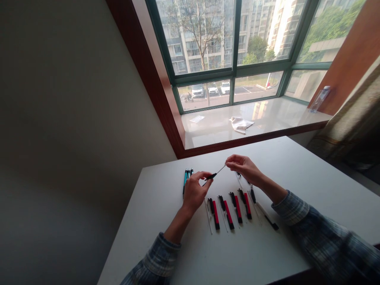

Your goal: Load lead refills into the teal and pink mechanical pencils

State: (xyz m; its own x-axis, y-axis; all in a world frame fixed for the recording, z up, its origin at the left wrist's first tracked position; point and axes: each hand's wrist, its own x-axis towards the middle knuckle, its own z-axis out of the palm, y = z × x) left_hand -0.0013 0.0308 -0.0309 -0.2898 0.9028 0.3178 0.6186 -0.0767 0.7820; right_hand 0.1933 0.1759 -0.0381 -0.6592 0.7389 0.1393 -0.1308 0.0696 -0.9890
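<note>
My left hand [193,190] pinches a short black pen barrel [211,176] between thumb and fingers, above the table. A thin pale pen refill [221,169] runs from the barrel's end up to my right hand [241,165], whose closed fingertips grip its far end. How deep the refill sits in the barrel I cannot tell. Below my hands lie several sets of pen parts in a row, with red barrels [215,214], black pieces [222,203] and thin refills [208,217]. A white-and-black pen part [266,216] lies at the row's right end.
Several teal pens [185,180] lie behind my left hand on the white table [160,206]. More thin parts lie partly hidden under my right hand. Beyond the table, a windowsill [208,136] bears a cloth [241,124] and a clear bottle [320,99]. A wall stands left.
</note>
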